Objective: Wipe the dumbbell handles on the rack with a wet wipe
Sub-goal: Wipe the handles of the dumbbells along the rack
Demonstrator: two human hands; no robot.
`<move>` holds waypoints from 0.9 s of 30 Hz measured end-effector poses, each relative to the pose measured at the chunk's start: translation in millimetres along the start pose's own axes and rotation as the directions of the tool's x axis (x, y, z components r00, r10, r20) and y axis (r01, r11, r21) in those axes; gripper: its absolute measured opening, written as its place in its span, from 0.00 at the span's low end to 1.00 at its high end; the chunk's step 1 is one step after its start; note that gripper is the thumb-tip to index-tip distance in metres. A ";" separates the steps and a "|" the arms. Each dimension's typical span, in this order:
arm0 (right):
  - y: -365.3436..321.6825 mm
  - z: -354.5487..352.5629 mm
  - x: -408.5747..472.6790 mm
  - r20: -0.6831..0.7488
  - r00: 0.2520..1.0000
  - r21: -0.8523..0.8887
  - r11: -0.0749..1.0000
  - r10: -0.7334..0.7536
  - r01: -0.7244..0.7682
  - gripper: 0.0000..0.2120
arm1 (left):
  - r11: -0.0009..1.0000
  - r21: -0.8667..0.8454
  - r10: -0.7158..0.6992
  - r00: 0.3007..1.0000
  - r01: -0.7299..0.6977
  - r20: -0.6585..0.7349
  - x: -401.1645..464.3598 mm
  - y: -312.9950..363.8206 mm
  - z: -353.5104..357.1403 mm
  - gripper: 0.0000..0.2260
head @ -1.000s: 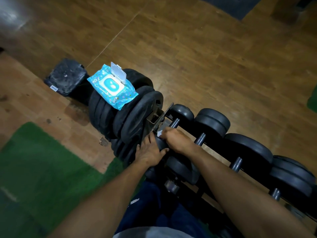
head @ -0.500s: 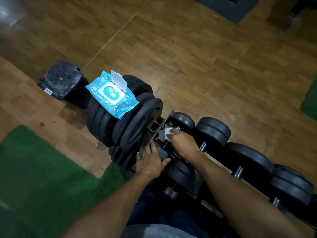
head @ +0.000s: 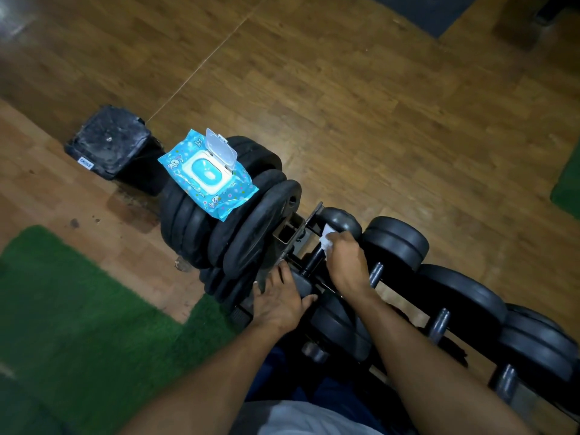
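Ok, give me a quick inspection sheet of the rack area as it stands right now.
Surface: wood floor, with green turf mat at lower left.
Job's things: white wet wipe pressed on the handle of the end dumbbell on the rack; wipes pack, lid open, lying on the stacked weight plates.
Clutter: black box on the floor behind the plates.
Grippers: right hand holds the wipe on the handle; left hand rests on the dumbbell's near head.
Cables: nothing seen.
Surroundings: more dumbbells in a row along the rack; dark mat at top edge.
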State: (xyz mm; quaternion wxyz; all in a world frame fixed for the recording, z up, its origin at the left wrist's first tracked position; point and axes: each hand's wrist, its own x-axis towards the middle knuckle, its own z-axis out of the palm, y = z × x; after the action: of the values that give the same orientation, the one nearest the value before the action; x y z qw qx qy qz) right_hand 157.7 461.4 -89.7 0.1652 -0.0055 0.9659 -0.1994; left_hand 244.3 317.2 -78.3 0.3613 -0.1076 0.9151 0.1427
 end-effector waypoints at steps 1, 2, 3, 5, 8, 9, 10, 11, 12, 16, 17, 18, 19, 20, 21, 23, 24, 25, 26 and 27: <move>-2.1 2.7 -1.4 -0.020 0.997 0.090 0.993 0.076 -0.074 0.13 | 1.000 0.005 0.001 1.000 -0.001 -0.002 0.3 0.1 -0.1 0.49; -3.7 5.7 -3.2 -0.027 0.989 0.168 0.975 0.148 -0.142 0.14 | 1.000 0.010 0.001 1.000 -0.001 -0.002 0.8 0.3 -0.2 0.49; -5.6 8.2 -5.1 -0.015 0.978 0.229 0.952 0.210 -0.201 0.15 | 1.000 0.014 0.000 1.000 0.000 -0.001 1.2 0.5 -0.4 0.49; -7.9 11.9 -8.2 0.028 0.953 0.318 0.901 0.302 -0.295 0.17 | 1.000 0.014 -0.002 1.000 0.002 0.002 1.4 0.3 -1.7 0.49; -10.0 13.5 -5.6 0.073 0.897 0.417 0.803 0.436 -0.425 0.18 | 1.000 0.017 0.002 1.000 -0.003 0.020 3.0 -1.0 -2.8 0.49; -10.8 11.8 -3.0 0.111 0.864 0.455 0.748 0.491 -0.484 0.17 | 1.000 0.018 0.004 1.000 -0.004 0.024 3.3 -1.1 -3.0 0.49; -9.3 13.7 0.8 0.168 0.827 0.505 0.673 0.537 -0.540 0.15 | 1.000 0.017 0.004 1.000 -0.005 0.025 3.7 -1.5 -3.0 0.49; -10.4 12.9 3.2 0.248 0.792 0.558 0.586 0.558 -0.588 0.14 | 1.000 0.014 0.005 1.000 -0.005 0.027 4.3 -1.7 -3.0 0.48; -9.5 15.4 5.7 0.322 0.765 0.598 0.507 0.558 -0.621 0.12 | 1.000 0.013 0.006 1.000 -0.006 0.028 4.5 -2.0 -3.1 0.48; -2.9 17.4 6.6 0.509 0.701 0.631 0.337 0.500 -0.698 0.12 | 1.000 0.017 0.015 0.999 -0.015 0.038 4.8 -3.1 -4.0 0.49; -2.3 13.4 4.0 0.533 0.699 0.628 0.330 0.477 -0.705 0.11 | 1.000 0.017 0.015 0.999 -0.016 0.044 5.2 -3.2 -4.7 0.49; -0.9 12.0 3.2 0.547 0.710 0.631 0.339 0.444 -0.698 0.10 | 1.000 0.018 0.016 0.999 -0.017 0.052 5.7 -3.5 -5.5 0.49; 0.2 10.2 2.7 0.560 0.722 0.629 0.359 0.406 -0.689 0.12 | 1.000 0.019 0.016 0.998 -0.017 0.060 6.2 -3.8 -6.1 0.49; 0.9 9.0 2.5 0.575 0.726 0.622 0.375 0.377 -0.687 0.13 | 1.000 0.020 0.016 0.998 -0.018 0.066 6.4 -4.2 -6.5 0.49; 0.9 7.1 3.7 0.591 0.720 0.618 0.368 0.364 -0.694 0.13 | 1.000 0.022 0.016 0.997 -0.017 0.072 6.8 -4.4 -7.4 0.49; -0.6 5.1 9.6 0.589 0.708 0.672 0.250 0.388 -0.697 0.12 | 1.000 0.020 0.014 0.996 -0.016 0.086 7.9 -5.1 -9.6 0.50; -0.4 5.3 14.7 0.572 0.702 0.711 0.170 0.424 -0.682 0.12 | 1.000 0.016 0.013 0.996 -0.014 0.089 8.5 -5.4 -10.2 0.50; -2.1 2.8 18.3 0.558 0.688 0.731 0.119 0.464 -0.672 0.11 | 1.000 0.013 0.013 0.996 -0.014 0.089 8.9 -5.5 -10.6 0.50; -2.2 4.8 21.4 0.546 0.679 0.735 0.107 0.491 -0.669 0.11 | 1.000 0.011 0.014 0.996 -0.015 0.087 9.0 -5.6 -10.8 0.50; -3.4 4.7 20.3 0.551 0.672 0.716 0.133 0.494 -0.685 0.12 | 1.000 0.011 0.016 0.996 -0.017 0.088 9.2 -5.6 -10.7 0.50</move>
State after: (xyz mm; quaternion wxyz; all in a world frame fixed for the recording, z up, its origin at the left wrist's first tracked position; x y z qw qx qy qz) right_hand 139.9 455.0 -98.9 0.2924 0.4461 0.6038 -0.5924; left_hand 232.6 307.4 -78.2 0.4006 -0.0915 0.9000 0.1452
